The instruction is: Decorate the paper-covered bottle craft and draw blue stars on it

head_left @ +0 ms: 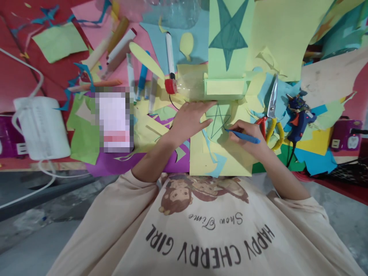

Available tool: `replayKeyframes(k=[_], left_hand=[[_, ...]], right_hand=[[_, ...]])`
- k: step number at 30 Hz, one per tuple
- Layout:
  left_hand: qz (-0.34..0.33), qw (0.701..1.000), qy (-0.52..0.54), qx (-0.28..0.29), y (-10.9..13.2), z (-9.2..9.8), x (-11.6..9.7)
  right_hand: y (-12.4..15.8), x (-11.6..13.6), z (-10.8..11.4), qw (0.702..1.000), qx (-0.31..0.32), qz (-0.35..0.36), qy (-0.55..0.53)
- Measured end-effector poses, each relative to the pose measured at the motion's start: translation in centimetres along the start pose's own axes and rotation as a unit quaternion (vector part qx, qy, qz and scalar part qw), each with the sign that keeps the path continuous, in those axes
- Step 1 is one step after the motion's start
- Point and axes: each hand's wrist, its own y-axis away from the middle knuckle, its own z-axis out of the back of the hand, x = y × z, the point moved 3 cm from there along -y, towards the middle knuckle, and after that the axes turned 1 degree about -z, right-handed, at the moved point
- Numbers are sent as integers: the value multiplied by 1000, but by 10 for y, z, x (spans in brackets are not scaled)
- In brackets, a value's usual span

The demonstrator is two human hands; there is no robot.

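Observation:
My right hand [248, 134] is closed around a blue pen [244, 136], its tip on a star outline [220, 122] drawn on light green paper. My left hand [191, 120] lies flat with fingers spread at the left of that paper, its fingertips near a clear plastic bottle [191, 86]. The bottle lies on its side with a red cap [170, 86] pointing left and a pale green strip [224, 87] across it. Above it, a filled dark green star [229, 34] shows on a green sheet.
Scissors [272, 111] with red and yellow handles and a blue glue gun [299, 122] lie at the right. A phone [115, 119] and a white appliance [43, 126] stand at the left. Markers [122, 46] and paper scraps cover the table's back left.

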Motion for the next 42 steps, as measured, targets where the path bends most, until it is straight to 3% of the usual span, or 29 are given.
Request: replayKeyframes(k=[14,28,34,38,42], left_hand=[[-6,1000,1,3,0,1,0],[-8,1000,4,0,1,0,0],[-13,1000,7,5,1,1,1],[-22,1000,12,7,2,2,2],[-23,999,23,22,3,3,3]], right_hand=[[18,-9,1,1000,26,-10,1],[19,-15,2,999,23,-36,-12],[11,-7,15,995,22,-66,-73],[0,7,20,996,4,-26,-84],[-15,10,8,996,21,24,-84]])
